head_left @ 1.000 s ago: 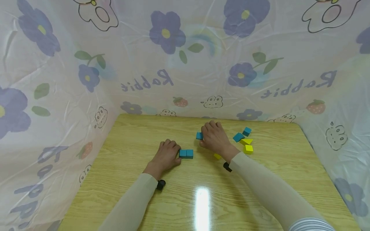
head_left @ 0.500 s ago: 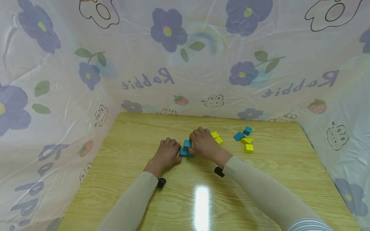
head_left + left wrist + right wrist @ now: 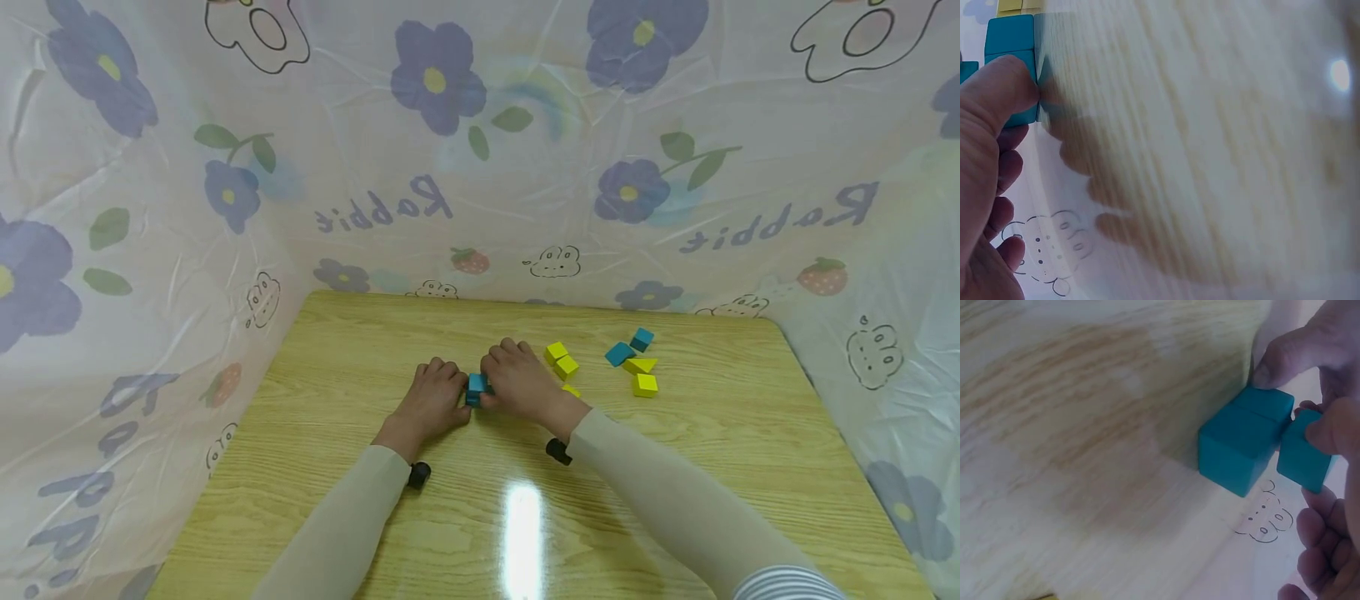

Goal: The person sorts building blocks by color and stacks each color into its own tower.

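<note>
Two blue cubes stand side by side on the wooden table. At their left end my left hand pinches one cube, its thumb on the near face and fingertips behind. My right hand holds a third blue cube between thumb and fingers, close over the pair. In the head view that held cube overlaps the left cube of the pair, and the right hand hides most of the other. The right thumb lies across the held cube's face.
Right of the right hand lie yellow cubes, one partly hidden by the wrist. Farther right are two blue blocks, a yellow triangular block and a yellow cube. A printed curtain borders the table behind and at both sides.
My right hand has carried its blue cube left and nearer, from behind the pair to over it, uncovering yellow cubes. The left hand has stayed at the pair.
</note>
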{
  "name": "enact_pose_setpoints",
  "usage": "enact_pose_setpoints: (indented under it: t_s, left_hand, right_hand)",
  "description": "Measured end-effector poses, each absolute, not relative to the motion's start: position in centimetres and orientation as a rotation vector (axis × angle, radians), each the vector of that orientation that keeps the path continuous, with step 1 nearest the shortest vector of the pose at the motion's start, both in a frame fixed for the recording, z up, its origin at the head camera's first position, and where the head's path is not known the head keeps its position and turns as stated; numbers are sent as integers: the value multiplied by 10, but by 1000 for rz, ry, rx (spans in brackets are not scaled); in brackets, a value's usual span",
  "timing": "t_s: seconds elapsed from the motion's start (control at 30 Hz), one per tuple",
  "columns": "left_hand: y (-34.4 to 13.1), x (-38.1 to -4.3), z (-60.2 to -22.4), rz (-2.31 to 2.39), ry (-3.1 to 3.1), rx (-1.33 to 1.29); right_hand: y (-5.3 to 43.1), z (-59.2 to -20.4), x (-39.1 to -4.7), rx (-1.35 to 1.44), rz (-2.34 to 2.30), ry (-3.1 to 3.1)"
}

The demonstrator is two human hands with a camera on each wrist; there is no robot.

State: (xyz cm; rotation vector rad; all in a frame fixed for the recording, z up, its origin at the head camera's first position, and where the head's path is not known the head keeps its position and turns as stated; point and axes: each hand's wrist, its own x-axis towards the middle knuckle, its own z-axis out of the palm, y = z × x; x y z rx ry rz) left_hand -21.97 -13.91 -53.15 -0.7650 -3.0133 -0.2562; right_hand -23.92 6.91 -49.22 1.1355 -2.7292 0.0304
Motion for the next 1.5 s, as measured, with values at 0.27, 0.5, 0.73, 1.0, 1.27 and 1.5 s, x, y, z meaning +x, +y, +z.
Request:
enact_pose_setpoints:
  t_s: [0.27, 0.5, 0.73, 1.0, 1.27, 1.5]
  left_hand:
    - [-138, -219, -531, -278, -3008, -763]
    - [-138, -222, -533, -284, -3024, -749]
    - [-138, -223, -535, -285, -3025, -755]
    - [-138, -219, -531, -261, -3022, -747]
    - [-138, -219, -532, -258, -3011, -755]
    - [-138, -218, -532, -260, -3001, -764]
  right_hand:
    - [67, -494, -236, 1131, 18, -2707]
    - [67, -492, -236, 1125, 22, -2714]
    - [66, -493, -237, 1133, 13, -2710]
    - [66, -494, -237, 1129, -9, -2721]
    - [66, -494, -236, 1131, 11, -2714]
    - [66, -495, -235, 1127, 11, -2717]
